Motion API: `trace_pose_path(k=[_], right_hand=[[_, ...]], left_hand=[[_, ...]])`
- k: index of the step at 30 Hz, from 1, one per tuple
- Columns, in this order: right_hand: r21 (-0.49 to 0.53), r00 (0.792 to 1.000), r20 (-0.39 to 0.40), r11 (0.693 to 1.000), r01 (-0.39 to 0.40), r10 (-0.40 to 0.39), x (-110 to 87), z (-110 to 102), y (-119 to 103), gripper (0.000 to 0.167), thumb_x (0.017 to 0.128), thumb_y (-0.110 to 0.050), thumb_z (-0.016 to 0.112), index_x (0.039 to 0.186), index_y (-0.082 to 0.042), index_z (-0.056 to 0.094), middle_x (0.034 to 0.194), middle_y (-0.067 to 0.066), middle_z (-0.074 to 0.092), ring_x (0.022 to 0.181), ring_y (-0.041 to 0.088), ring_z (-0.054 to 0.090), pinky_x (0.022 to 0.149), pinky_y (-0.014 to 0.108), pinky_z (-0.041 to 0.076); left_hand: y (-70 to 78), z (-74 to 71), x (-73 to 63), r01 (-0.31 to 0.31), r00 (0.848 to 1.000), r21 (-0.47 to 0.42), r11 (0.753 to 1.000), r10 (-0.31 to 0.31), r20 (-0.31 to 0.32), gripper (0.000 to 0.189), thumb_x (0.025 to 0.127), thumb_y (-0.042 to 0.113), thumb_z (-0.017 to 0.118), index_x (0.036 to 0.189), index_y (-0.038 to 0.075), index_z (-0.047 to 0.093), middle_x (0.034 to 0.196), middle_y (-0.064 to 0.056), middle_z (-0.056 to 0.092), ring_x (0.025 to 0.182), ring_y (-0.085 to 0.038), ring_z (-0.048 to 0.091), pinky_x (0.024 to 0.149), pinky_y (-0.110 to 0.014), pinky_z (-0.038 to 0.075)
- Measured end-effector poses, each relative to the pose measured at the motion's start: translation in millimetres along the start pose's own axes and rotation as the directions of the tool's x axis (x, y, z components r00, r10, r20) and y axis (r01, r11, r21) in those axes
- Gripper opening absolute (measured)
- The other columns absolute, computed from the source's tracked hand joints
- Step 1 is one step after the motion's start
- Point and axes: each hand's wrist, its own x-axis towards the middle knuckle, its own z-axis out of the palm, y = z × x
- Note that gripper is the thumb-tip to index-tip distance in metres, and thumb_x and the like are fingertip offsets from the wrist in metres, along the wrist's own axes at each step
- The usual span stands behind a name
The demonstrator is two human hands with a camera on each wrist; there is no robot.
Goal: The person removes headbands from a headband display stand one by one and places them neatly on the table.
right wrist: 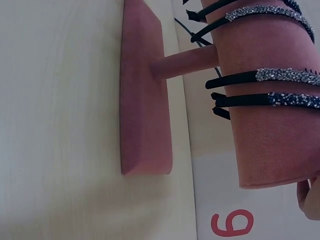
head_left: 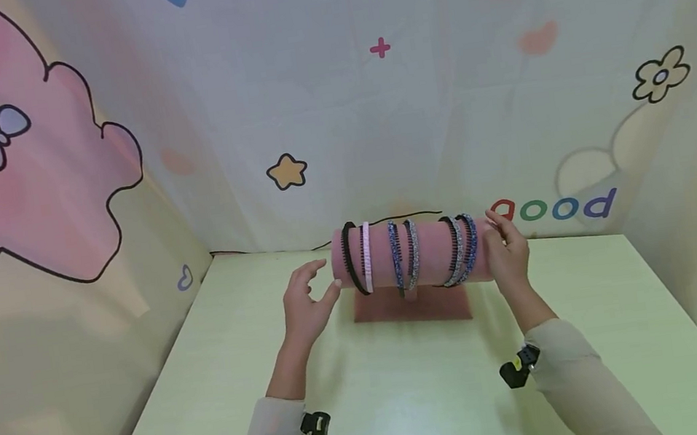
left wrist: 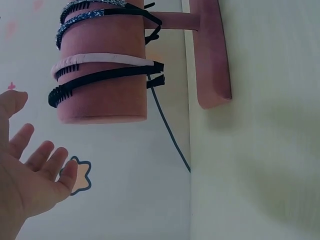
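A pink roll wearing 6 headbands lay crosswise on its stand, the nearer right hand touching its right end, grip unclear, and the left hand, fingers spread and empty, just off its left end.

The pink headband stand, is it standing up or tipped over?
The headband stand is upright: its flat base rests on the table, and the post holds the padded roll up above it.
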Motion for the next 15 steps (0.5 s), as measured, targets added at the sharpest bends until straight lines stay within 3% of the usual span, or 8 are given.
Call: trace_pose_path(k=[7, 15], right_hand=[[-0.018, 0.997, 0.037, 0.998, -0.067, 0.067, 11.4, 4.4, -1.8, 0.040, 0.094, -0.026, 0.045, 0.130, -0.015, 0.057, 0.130, 0.005, 0.053, 0.117, 0.019, 0.046, 0.098, 0.037, 0.034], [-0.103, 0.996, 0.084, 0.995, 0.007, 0.001, 14.0, 7.5, 7.4, 0.035, 0.097, -0.032, 0.043, 0.116, -0.008, 0.061, 0.123, 0.011, 0.057, 0.112, 0.027, 0.050, 0.096, 0.042, 0.035]], left_hand=[[0.7, 7.1, 12.5, 0.024, 1.000, -0.049, 0.999, -0.023, 0.013, 0.043, 0.082, 0.015, 0.072, 0.121, 0.004, 0.058, 0.122, -0.010, 0.054, 0.111, -0.028, 0.050, 0.083, -0.047, 0.042], [-2.0, 8.8, 21.8, 0.057, 0.995, -0.086, 0.995, -0.050, 0.087, 0.048, 0.083, 0.018, 0.071, 0.127, 0.008, 0.055, 0.127, -0.007, 0.050, 0.117, -0.031, 0.045, 0.087, -0.046, 0.040]])
